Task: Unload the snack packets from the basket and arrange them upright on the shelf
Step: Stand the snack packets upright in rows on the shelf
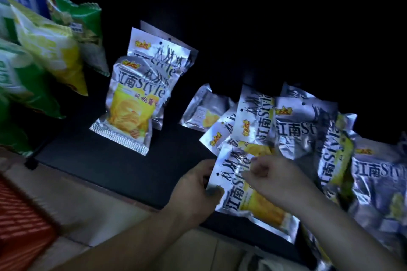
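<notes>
Several puffy bags (50, 50) in green, yellow and blue crowd the far left, blurred, their print unreadable. Below them, in the bottom left corner, sits a red ribbed basket (19, 215) on a pale floor (105, 211). The room is very dark, and behind the goods it is plain black. A low black shelf (105, 167), matt and flat, runs from left to right just above the floor.

Toward its left end stand the upright packets (132, 103) in silver foil, one in front and at least two close behind it, all on their bottom seams. The front one reads "江南Style" in dark letters under a row of dancing silhouettes. Beneath that come the red characters "风格薯" and a photo of yellow crisps. The yellow-and-red logo at its top corner is too small to read.

Right of the middle, the left hand (196, 187) pinches the left edge of the held packet (253, 196), thumb on the front and the other fingers hidden behind the foil. This one lies tilted over the shelf's front edge and carries the same "江南Style" print. The right hand (279, 174) grips its upper part, fingers (255, 166) curled and pressed together on the foil.

Beyond the hands and out to the right edge, a heap of packets (297, 125) of the same kind lies flat and overlapping on the shelf.
</notes>
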{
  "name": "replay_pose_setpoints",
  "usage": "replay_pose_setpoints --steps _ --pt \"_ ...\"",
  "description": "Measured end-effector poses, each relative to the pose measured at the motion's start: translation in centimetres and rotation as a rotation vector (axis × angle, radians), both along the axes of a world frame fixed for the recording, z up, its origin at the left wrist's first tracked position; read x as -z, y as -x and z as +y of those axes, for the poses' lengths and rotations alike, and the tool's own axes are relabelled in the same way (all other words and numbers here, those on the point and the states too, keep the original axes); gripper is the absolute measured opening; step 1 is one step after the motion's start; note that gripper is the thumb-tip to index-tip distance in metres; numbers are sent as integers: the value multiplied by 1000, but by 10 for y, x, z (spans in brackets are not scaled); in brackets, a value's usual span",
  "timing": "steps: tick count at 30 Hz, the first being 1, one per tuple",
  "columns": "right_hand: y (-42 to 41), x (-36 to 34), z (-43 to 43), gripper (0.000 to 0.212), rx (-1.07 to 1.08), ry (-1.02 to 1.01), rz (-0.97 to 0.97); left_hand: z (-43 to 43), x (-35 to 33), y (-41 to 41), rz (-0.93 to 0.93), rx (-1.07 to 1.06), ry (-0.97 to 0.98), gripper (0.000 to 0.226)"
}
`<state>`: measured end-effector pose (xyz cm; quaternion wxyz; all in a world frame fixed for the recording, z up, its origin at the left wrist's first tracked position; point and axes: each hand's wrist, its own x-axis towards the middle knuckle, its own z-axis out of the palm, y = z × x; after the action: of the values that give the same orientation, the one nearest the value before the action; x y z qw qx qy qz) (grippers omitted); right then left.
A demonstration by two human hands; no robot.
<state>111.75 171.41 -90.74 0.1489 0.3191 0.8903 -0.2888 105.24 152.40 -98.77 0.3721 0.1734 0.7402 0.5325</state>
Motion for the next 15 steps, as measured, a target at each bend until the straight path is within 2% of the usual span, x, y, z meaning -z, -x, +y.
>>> replay_pose_setpoints --steps 2,4,6,8,10,13,15 --pt "-4 6 -3 20 16 17 31 12 -3 -1 -35 -72 40 44" --pt "-2 5 -9 13 19 37 83 18 -10 0 -19 -102 66 25" --pt "4 0 -11 8 -20 14 211 15 -22 3 -15 -96 17 20" --pt "8 -7 -13 12 -87 -14 348 4 -36 10 -62 -62 -70 17" --pt "12 -12 -19 19 -125 15 391 -12 -57 25 -67 -4 -136 19" --pt "21 -21 -34 21 -96 176 389 -33 -84 57 51 48 -174 24" --pt "31 -26 -45 23 -63 357 395 -44 -94 77 95 -17 -206 19"
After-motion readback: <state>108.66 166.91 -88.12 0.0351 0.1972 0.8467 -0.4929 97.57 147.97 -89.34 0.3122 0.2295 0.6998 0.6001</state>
